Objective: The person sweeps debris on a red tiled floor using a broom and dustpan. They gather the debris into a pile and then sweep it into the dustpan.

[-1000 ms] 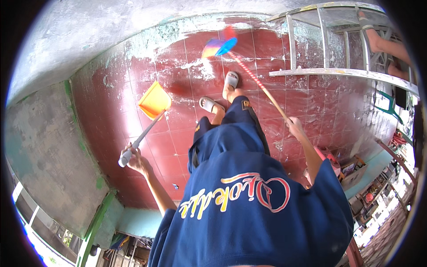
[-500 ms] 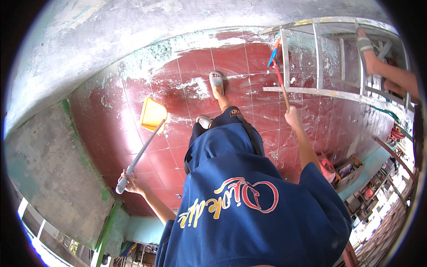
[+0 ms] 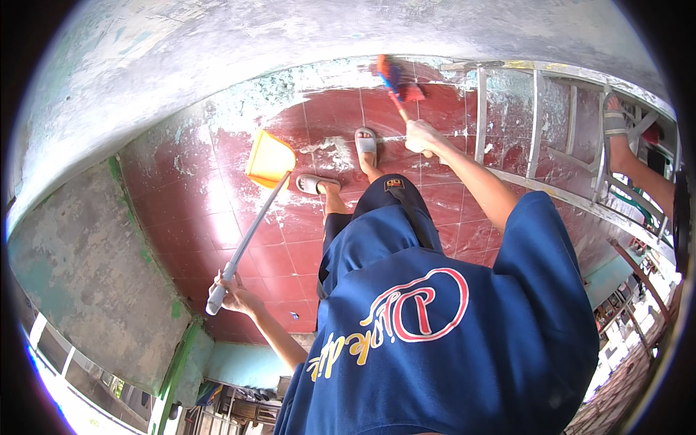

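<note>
- Left hand: fingers curled about the upper end of the grey handle of an orange dustpan.
- Dustpan: at the red tiled floor, just beside the wearer's left sandal.
- Right hand: closed around the stick of a broom, its multicoloured head blurred near the wall.
- Ladder: right of the broom, near another person's sandalled foot.

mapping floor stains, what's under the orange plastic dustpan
Glossy red floor tiles with whitish smears show around the orange plastic dustpan. Whatever lies directly beneath it is covered, so any stains there cannot be made out.
</note>
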`<act>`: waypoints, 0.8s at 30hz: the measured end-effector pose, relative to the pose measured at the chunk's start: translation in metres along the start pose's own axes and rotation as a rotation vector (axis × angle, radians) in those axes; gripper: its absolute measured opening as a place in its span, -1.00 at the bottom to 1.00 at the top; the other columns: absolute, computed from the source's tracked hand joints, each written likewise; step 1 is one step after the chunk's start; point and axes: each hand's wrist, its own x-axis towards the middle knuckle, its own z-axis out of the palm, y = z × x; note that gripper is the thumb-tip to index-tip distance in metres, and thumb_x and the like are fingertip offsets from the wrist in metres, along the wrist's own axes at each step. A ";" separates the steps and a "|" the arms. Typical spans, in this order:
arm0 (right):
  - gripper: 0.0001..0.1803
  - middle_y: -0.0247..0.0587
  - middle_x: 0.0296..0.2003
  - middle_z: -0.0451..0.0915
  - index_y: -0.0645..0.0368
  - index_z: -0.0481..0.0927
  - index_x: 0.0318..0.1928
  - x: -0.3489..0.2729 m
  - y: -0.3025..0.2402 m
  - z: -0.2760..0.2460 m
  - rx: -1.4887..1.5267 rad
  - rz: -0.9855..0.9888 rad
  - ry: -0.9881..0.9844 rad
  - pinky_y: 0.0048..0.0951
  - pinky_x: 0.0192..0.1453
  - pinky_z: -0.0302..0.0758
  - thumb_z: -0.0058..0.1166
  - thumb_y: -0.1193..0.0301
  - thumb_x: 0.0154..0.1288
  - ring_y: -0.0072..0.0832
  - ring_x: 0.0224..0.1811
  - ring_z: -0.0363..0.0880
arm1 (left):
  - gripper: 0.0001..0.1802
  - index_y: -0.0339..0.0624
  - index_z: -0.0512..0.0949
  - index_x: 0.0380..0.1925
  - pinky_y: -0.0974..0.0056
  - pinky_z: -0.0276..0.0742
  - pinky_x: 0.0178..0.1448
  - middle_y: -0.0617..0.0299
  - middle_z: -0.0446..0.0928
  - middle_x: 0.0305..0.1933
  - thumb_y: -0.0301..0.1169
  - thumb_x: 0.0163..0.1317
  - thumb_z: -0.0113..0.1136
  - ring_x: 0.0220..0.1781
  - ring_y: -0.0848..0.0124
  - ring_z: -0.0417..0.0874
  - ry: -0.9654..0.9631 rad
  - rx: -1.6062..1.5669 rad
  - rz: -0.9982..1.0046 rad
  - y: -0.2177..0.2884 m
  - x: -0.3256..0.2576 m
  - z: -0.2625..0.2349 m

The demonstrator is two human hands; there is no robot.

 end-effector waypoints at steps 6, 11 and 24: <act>-0.71 0.15 -0.47 0.63 0.43 0.61 -0.31 0.002 -0.110 -0.002 0.091 -0.174 -0.119 -0.15 -0.28 0.61 0.11 0.45 -0.05 -0.07 -0.33 0.68 | -0.64 -0.17 0.29 -0.08 0.05 0.64 0.10 0.14 0.41 0.02 -0.18 0.32 0.12 0.15 0.27 0.49 -0.003 0.002 -0.027 -0.006 0.008 0.002; -0.69 0.21 -0.36 0.62 0.38 0.58 -0.22 0.042 -0.149 0.025 0.153 -0.136 -0.114 -0.12 -0.25 0.57 0.11 0.43 0.02 -0.04 -0.28 0.66 | -0.63 -0.17 0.30 -0.08 0.04 0.62 0.10 0.10 0.41 0.04 -0.19 0.31 0.13 0.15 0.27 0.49 -0.037 -0.018 -0.033 -0.009 0.018 -0.008; -0.77 0.06 -0.48 0.58 0.28 0.58 -0.18 -0.217 0.041 0.004 0.394 0.292 0.072 -0.19 -0.26 0.45 0.01 0.41 0.24 -0.18 -0.39 0.59 | -0.69 -0.18 0.33 -0.07 0.06 0.57 0.15 0.09 0.45 0.02 -0.27 0.32 0.13 0.11 0.27 0.50 -0.088 0.043 0.020 -0.022 0.033 -0.018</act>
